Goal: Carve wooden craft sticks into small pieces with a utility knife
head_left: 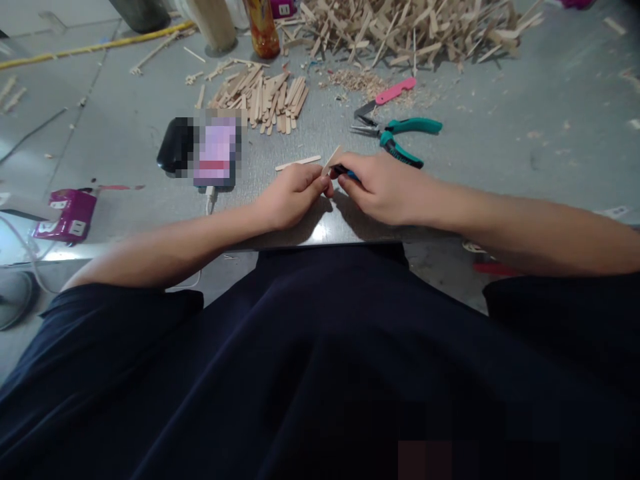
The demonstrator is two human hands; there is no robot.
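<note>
My left hand [295, 193] is closed, pinching a flat wooden craft stick [332, 159] that tilts up to the right between my hands. My right hand [383, 187] is wrapped round a small blue and black tool [345, 171], held against the stick; its kind is mostly hidden by my fingers. Just beyond my left hand, another craft stick [297, 163] lies flat on the table. Past my right hand rest needle-nose pliers [410, 125] with green handles and a pink-handled folding knife [395, 91] with its blade out.
A pile of craft sticks [270, 99] lies ahead, with wood shavings [360, 81] beside it and a large heap of sticks [410, 30] behind. To the left are a phone [216, 150] on a cable, a black case [176, 145] and a purple box [70, 215]. Bottles [263, 30] stand at the back.
</note>
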